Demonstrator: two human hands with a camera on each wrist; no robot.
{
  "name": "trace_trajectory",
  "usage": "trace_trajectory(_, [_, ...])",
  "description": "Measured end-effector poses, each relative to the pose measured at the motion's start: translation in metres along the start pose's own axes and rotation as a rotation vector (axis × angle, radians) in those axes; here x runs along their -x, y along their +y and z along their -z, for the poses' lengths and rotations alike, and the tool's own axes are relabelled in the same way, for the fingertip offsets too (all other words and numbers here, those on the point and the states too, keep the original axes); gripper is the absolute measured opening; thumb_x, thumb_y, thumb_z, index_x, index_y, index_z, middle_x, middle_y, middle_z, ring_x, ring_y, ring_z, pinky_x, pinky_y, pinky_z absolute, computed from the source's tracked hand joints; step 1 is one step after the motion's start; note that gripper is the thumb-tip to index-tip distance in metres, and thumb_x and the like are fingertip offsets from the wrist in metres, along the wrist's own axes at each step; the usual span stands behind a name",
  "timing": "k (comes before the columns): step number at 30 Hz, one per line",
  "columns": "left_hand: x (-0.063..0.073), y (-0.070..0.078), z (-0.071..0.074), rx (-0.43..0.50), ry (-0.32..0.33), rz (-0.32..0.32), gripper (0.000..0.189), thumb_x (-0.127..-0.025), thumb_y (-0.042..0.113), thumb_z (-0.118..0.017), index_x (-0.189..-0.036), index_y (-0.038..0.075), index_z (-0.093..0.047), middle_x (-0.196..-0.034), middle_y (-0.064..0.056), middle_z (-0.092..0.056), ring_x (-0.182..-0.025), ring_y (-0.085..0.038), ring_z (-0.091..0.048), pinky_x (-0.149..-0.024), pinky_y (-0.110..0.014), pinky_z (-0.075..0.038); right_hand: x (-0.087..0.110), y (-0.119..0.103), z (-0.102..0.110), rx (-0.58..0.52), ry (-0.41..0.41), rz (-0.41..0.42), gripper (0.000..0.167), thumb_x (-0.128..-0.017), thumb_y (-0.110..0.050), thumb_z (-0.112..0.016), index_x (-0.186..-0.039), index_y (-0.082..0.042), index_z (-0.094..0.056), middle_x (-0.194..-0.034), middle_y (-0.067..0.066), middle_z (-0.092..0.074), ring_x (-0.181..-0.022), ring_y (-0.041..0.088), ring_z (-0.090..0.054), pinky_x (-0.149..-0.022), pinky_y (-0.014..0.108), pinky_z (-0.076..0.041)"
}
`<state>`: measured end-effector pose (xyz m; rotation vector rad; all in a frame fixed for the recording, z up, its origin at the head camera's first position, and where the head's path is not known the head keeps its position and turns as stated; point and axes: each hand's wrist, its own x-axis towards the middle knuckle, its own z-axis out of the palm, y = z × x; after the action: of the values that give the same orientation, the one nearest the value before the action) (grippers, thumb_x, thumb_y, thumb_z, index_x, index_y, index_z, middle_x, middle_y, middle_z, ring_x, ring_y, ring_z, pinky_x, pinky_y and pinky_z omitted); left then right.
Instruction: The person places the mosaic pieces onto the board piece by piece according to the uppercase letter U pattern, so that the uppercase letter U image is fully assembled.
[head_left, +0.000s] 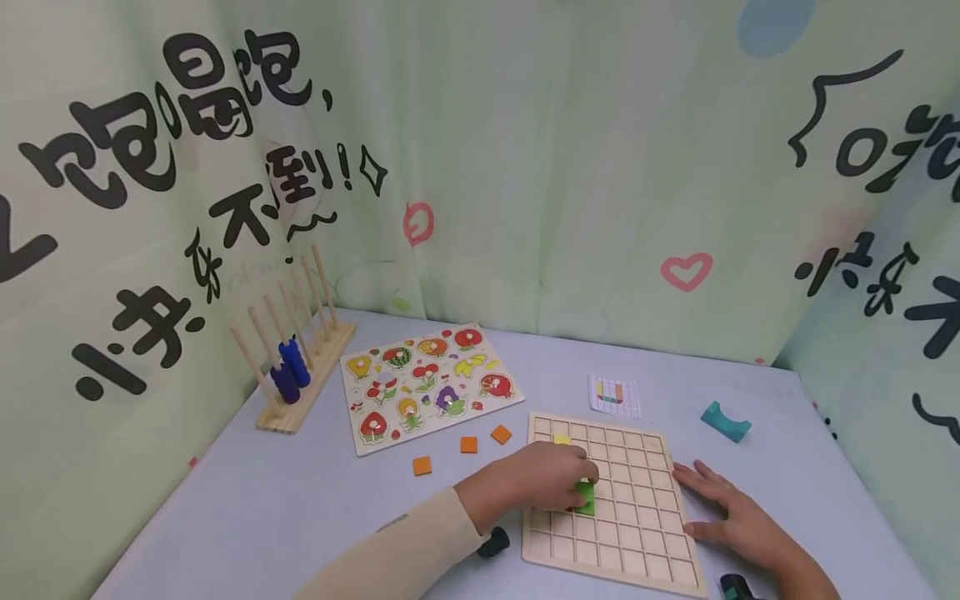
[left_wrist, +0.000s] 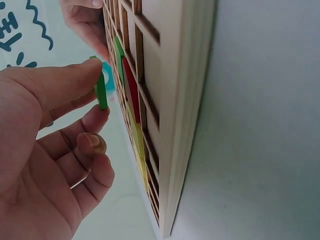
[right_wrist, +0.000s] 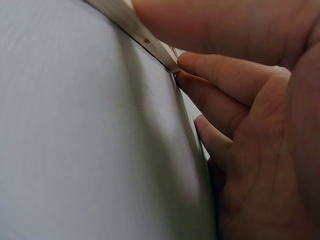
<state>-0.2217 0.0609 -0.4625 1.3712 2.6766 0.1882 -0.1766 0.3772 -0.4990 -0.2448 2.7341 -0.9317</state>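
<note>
Pinching green tile (left_wrist: 102,94) in left hand (head_left: 551,477), just above gridded board (head_left: 641,517).

On the pale green fabric curtain (head_left: 480,150), bold black Chinese characters (head_left: 197,62) are being displayed: "饱喝饱," and, below, "小快乐不到!" at the left. At the right, "乐" is being shown among characters that are being cut off by the picture's edge. A pink outlined heart (head_left: 686,268) is being borne between. Tiny lettering on the beige fabric sleeve (head_left: 397,550) is being rendered too small for reading.

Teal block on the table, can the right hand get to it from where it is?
Probably yes: the teal block lies beyond the right hand, nothing visible between them, and that hand merely touches the board at its edge.
</note>
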Motion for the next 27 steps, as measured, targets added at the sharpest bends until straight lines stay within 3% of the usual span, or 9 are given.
trace_trajectory(10, [-0.005,0.007,-0.002,0.027,-0.023,-0.004,0.027,-0.091,0.035,-0.069,-0.117,0.03,-0.067,-0.094,0.019,-0.054,-0.077,0.003,-0.046,-0.065,-0.015,-0.04,0.002,0.0,0.0,0.007,0.018,0.044,0.081,-0.076,-0.035,-0.079,-0.144,-0.005,-0.046,-0.152,0.031,-0.023,-0.135,0.056,-0.017,-0.094,0.076,-0.02])
trace_trajectory(18, [-0.015,0.014,-0.005,0.03,-0.037,-0.029,0.029,-0.091,0.037,-0.069,-0.119,0.031,-0.066,-0.098,0.019,-0.056,-0.079,0.004,-0.047,-0.069,-0.015,-0.041,0.0,0.0,0.001,0.016,0.008,0.014,0.083,-0.075,-0.035,-0.079,-0.145,-0.006,-0.045,-0.152,0.031,-0.021,-0.136,0.055,-0.016,-0.095,0.076,-0.019])
trace_trajectory(27, [-0.022,0.02,-0.01,-0.024,-0.062,-0.01,0.028,-0.091,0.041,-0.067,-0.118,0.033,-0.065,-0.09,0.019,-0.051,-0.076,0.003,-0.046,-0.064,-0.017,-0.041,0.001,-0.002,0.0,0.007,0.004,0.002,0.084,-0.075,-0.037,-0.079,-0.145,-0.006,-0.044,-0.153,0.03,-0.021,-0.137,0.054,-0.014,-0.096,0.075,-0.017])
